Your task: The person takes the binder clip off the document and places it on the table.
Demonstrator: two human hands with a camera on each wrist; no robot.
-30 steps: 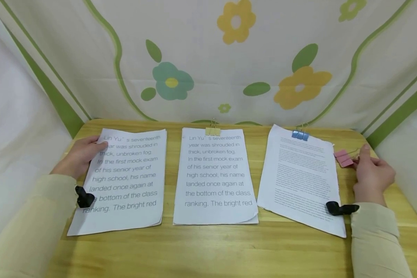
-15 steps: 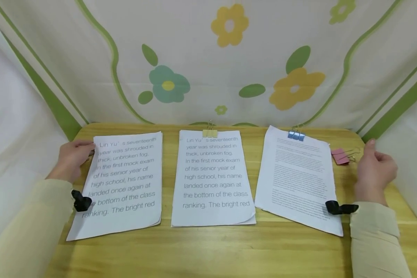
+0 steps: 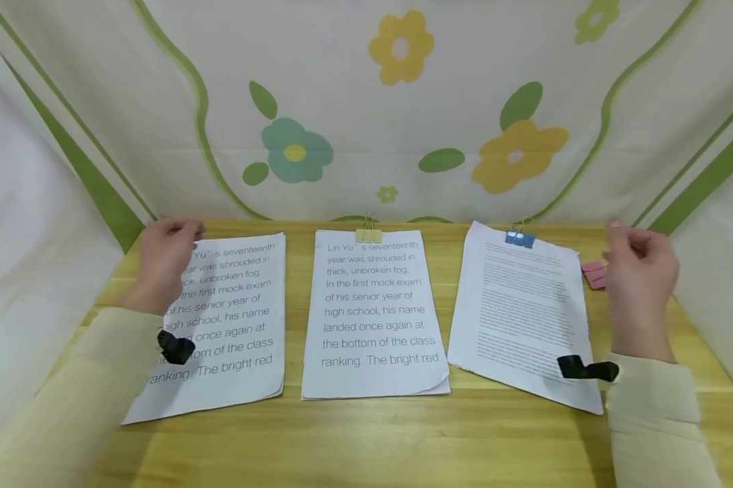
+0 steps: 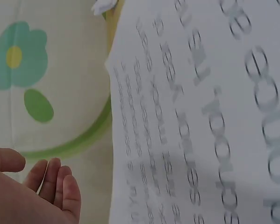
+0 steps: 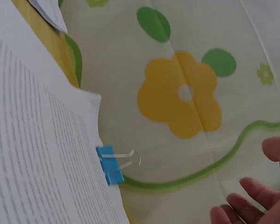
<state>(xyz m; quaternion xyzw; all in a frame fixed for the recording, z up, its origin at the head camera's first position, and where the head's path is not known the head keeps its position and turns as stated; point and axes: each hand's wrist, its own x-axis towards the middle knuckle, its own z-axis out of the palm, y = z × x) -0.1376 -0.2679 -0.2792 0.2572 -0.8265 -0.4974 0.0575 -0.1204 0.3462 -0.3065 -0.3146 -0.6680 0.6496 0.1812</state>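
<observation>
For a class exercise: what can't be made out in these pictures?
- Head view: handles of the pink clip, hidden by the right hand.
- Head view: upper left corner of the left paper stack, behind the left hand.
- Head and right wrist views: print on the right paper stack, too small to read.

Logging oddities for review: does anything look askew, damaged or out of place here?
Slightly: the left papers and right papers lie askew compared with the straighter middle papers, whose near right corner looks bent. A pink clip, partly hidden, lies loose beside the right papers.
</observation>
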